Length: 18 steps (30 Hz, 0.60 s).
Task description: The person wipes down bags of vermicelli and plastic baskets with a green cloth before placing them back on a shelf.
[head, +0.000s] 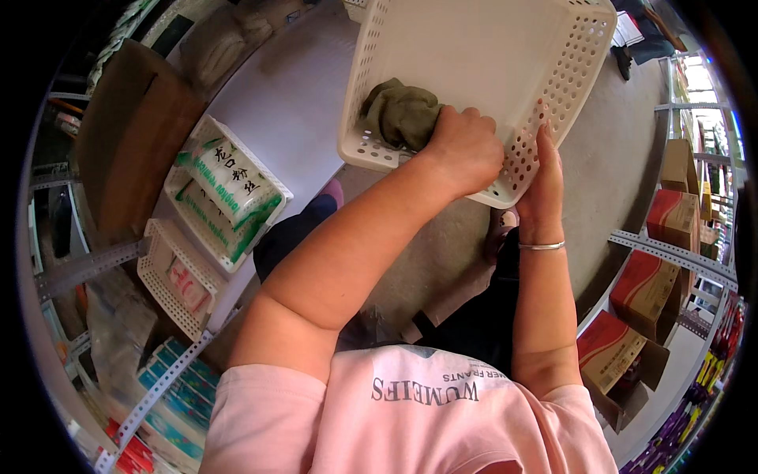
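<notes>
A large white plastic basket with perforated walls is held tilted in front of me, its inside facing me. My left hand reaches into it, closed in a fist on a crumpled olive-green cloth. The cloth lies against the basket's near left corner. On the right, my right hand grips the basket's side wall, thumb along the wall and most fingers hidden behind it.
On the white shelf at left stand a basket of packaged vermicelli and a smaller basket with a pink-and-white packet. Opened cartons line the right shelf. Metal uprights flank the aisle. Another person's leg shows at upper right.
</notes>
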### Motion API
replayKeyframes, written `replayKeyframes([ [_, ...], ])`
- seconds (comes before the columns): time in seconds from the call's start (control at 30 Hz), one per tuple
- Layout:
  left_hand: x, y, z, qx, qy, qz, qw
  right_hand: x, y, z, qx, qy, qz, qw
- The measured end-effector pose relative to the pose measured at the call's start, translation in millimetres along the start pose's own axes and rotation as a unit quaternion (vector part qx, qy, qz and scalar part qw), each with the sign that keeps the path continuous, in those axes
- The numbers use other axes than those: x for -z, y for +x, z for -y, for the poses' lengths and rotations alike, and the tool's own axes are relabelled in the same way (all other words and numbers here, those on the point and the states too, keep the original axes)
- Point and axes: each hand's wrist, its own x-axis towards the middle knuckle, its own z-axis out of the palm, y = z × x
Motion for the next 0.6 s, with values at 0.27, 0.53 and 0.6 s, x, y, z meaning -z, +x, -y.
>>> replayKeyframes([
  [0.27, 3, 9, 17, 0.128, -0.218, -0.249, 0.935, 3, 1, 4, 0.003, -0.047, 0.019, 0.999],
  [0.53, 7, 13, 5, 0.041, -0.18, -0.011, 0.983, -3, 2, -1, 0.006, -0.01, 0.035, 0.999],
  [0.6, 2, 2, -1, -0.011, -0.122, -0.007, 0.992, -3, 0, 10, 0.009, -0.039, 0.029, 0.999],
])
